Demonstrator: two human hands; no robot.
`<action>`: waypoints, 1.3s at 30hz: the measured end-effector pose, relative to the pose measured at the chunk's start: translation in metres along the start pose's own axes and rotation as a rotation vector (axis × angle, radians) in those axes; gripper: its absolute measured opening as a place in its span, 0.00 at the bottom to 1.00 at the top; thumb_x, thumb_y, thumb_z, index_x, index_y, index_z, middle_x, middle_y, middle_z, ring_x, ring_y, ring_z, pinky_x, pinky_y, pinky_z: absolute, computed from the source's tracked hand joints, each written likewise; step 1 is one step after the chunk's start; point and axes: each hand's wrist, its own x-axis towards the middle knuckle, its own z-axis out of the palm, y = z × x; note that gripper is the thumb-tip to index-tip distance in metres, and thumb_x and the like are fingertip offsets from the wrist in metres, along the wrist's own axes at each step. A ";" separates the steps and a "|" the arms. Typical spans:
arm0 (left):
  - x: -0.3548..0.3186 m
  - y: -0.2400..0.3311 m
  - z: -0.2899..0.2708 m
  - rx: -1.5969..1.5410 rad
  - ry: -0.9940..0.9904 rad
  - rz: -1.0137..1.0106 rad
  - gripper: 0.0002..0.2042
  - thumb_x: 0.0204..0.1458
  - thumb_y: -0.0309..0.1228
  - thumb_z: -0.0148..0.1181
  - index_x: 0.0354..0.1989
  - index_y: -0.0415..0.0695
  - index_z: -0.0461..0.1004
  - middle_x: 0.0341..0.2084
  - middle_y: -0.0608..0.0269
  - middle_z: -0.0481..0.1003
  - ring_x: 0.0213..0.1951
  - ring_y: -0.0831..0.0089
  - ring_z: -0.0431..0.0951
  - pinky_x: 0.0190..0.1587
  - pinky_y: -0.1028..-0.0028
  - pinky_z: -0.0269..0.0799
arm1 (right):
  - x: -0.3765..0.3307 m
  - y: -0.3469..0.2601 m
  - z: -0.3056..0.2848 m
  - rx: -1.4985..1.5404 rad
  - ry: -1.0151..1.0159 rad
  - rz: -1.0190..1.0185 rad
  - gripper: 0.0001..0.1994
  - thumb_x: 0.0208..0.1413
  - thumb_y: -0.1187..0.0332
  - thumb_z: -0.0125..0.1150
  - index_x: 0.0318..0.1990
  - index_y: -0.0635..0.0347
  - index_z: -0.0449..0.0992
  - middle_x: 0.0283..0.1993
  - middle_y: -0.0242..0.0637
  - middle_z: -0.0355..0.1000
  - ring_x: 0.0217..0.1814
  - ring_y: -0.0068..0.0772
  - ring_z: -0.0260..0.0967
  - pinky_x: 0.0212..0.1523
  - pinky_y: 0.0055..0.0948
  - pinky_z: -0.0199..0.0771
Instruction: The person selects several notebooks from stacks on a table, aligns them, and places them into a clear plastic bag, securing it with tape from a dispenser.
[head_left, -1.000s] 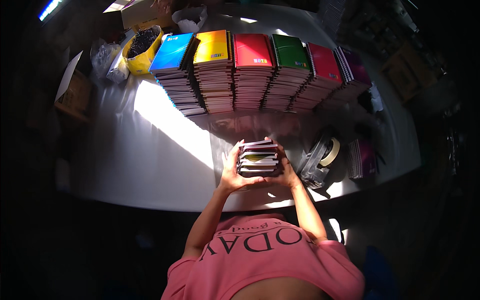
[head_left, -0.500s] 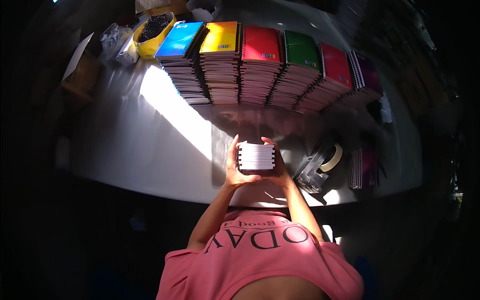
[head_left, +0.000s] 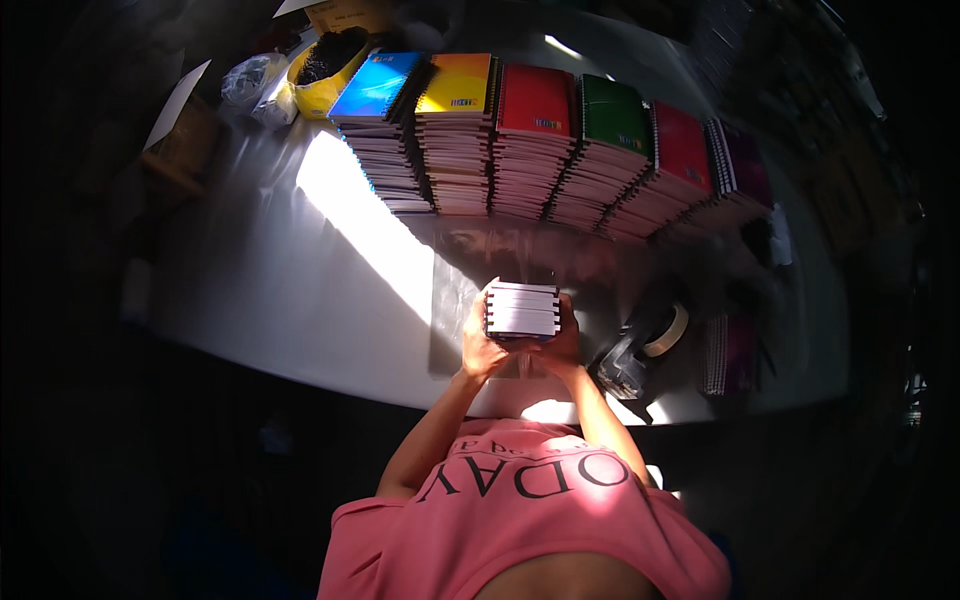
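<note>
A pink short-sleeved shirt with large dark lettering, both forearms bare

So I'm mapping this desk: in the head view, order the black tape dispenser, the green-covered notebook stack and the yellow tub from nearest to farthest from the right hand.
1. Black tape dispenser: just right of the right hand.
2. Green-covered notebook stack: beyond it, in the back row.
3. Yellow tub: far back-left corner.

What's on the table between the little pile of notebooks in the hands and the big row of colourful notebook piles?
Nothing: in the head view, only bare white table lies between the held notebooks and the row of stacks.
</note>
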 end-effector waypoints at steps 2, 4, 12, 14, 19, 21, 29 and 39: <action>0.005 0.013 -0.015 0.073 0.066 0.026 0.57 0.26 0.55 0.74 0.64 0.36 0.52 0.61 0.42 0.56 0.61 0.50 0.59 0.63 0.61 0.53 | 0.011 -0.022 -0.009 -0.259 0.034 -0.005 0.34 0.28 0.69 0.80 0.48 0.61 0.69 0.44 0.37 0.73 0.46 0.29 0.71 0.49 0.28 0.72; -0.012 -0.014 -0.030 0.505 0.067 -0.163 0.45 0.47 0.58 0.54 0.64 0.34 0.49 0.64 0.37 0.46 0.66 0.45 0.47 0.64 0.54 0.45 | 0.025 -0.059 -0.013 0.385 -0.110 0.617 0.26 0.31 0.70 0.78 0.43 0.63 0.75 0.41 0.38 0.75 0.41 0.27 0.73 0.45 0.26 0.74; -0.029 -0.014 -0.024 1.058 -0.174 -0.064 0.33 0.53 0.47 0.52 0.61 0.35 0.57 0.64 0.49 0.54 0.65 0.52 0.53 0.61 0.48 0.49 | 0.048 -0.043 -0.025 0.133 -0.019 0.770 0.25 0.31 0.67 0.77 0.40 0.68 0.76 0.36 0.46 0.76 0.33 0.34 0.76 0.36 0.35 0.79; -0.019 0.003 -0.028 0.803 -0.052 0.072 0.31 0.52 0.42 0.56 0.61 0.35 0.59 0.63 0.48 0.56 0.63 0.51 0.56 0.61 0.53 0.52 | 0.046 -0.034 -0.029 0.130 0.002 0.769 0.25 0.31 0.67 0.77 0.40 0.69 0.76 0.36 0.47 0.76 0.33 0.36 0.76 0.36 0.36 0.80; 0.023 0.012 -0.069 -0.017 -0.183 -0.566 0.37 0.44 0.33 0.69 0.64 0.65 0.59 0.53 0.46 0.65 0.25 0.87 0.67 0.29 0.85 0.66 | 0.055 -0.041 -0.028 0.067 -0.062 0.862 0.27 0.30 0.65 0.78 0.40 0.70 0.76 0.36 0.47 0.76 0.35 0.36 0.76 0.38 0.35 0.79; 0.028 0.007 -0.084 -0.208 -0.242 -0.590 0.38 0.42 0.32 0.70 0.63 0.65 0.60 0.50 0.43 0.66 0.25 0.81 0.71 0.30 0.81 0.68 | 0.058 -0.038 -0.028 0.055 -0.102 0.853 0.27 0.30 0.64 0.78 0.40 0.70 0.77 0.37 0.47 0.77 0.35 0.35 0.76 0.39 0.34 0.78; 0.032 -0.018 -0.097 -0.527 -0.399 -0.760 0.41 0.37 0.19 0.66 0.65 0.53 0.57 0.58 0.51 0.63 0.30 0.82 0.74 0.32 0.83 0.66 | 0.073 -0.022 -0.007 0.007 -0.278 0.849 0.24 0.33 0.65 0.77 0.39 0.70 0.78 0.36 0.42 0.77 0.34 0.29 0.76 0.39 0.28 0.77; 0.040 0.018 -0.082 -0.199 -0.499 -0.332 0.53 0.32 0.13 0.59 0.69 0.49 0.37 0.70 0.54 0.35 0.35 0.82 0.71 0.27 0.83 0.71 | 0.075 -0.026 0.002 -0.059 -0.207 0.845 0.22 0.31 0.64 0.78 0.35 0.69 0.79 0.34 0.40 0.77 0.32 0.28 0.75 0.36 0.26 0.75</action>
